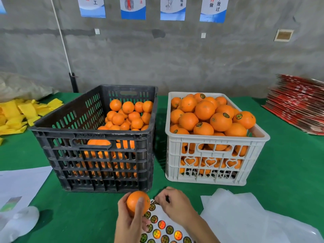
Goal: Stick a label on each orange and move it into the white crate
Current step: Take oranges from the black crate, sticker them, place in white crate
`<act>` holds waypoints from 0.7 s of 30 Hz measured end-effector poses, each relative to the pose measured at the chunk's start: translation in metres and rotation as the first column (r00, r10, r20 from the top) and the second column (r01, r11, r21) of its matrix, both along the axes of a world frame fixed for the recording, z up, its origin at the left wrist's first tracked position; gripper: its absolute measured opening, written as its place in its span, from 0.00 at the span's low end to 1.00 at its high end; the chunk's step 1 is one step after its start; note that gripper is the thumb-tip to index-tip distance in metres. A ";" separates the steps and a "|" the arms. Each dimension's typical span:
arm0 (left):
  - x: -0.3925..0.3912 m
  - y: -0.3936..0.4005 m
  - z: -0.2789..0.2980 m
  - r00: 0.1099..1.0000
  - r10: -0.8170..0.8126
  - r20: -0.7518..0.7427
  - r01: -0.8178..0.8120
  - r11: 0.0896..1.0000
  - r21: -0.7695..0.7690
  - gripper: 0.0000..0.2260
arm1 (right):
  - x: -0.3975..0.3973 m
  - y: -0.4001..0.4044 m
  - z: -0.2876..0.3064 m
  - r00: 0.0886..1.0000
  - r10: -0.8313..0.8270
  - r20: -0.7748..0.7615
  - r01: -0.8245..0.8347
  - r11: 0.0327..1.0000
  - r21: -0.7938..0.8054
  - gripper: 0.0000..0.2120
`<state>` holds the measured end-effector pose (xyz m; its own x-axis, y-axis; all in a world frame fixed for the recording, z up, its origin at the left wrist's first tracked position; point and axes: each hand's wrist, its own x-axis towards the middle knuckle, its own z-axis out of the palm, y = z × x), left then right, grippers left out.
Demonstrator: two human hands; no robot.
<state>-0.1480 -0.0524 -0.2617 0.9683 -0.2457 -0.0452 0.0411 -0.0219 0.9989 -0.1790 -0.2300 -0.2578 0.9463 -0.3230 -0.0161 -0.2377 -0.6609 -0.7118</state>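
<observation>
Now — left hand [129, 223] round orange [135, 201]

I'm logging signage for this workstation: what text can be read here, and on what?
"持做" and "不放过": rightmost wall poster.
"标准": second poster from the right.
"方法": third poster, partly cut off.
"工": leftmost poster, the rest cut off.
Round labels on the sticker sheet and oranges: too small to read.
</observation>
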 end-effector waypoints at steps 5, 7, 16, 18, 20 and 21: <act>0.000 0.001 -0.001 1.000 -0.008 0.014 0.008 1.000 0.004 0.19 | -0.011 -0.004 0.006 0.994 0.098 0.050 -0.104 0.986 0.133 0.19; 0.001 0.002 -0.003 1.000 -0.017 0.012 0.017 1.000 -0.002 0.19 | -0.012 -0.003 0.006 0.991 0.128 0.025 -0.130 0.985 0.117 0.24; 0.002 0.002 -0.002 0.999 -0.034 0.004 0.034 0.999 -0.005 0.20 | -0.012 0.003 0.002 0.983 0.161 0.085 -0.153 0.984 -0.089 0.21; 0.002 0.002 -0.002 0.999 -0.032 -0.003 0.032 0.999 -0.005 0.21 | -0.013 0.004 0.002 0.979 0.181 0.093 -0.167 0.976 -0.139 0.20; 0.003 0.002 -0.003 1.000 -0.029 -0.008 0.029 1.000 0.004 0.22 | -0.013 0.004 0.003 0.971 0.214 0.105 -0.186 0.955 -0.230 0.21; 0.004 0.001 -0.003 1.000 -0.026 -0.011 0.027 1.000 0.008 0.21 | -0.014 0.005 0.003 0.965 0.236 0.114 -0.196 0.939 -0.284 0.22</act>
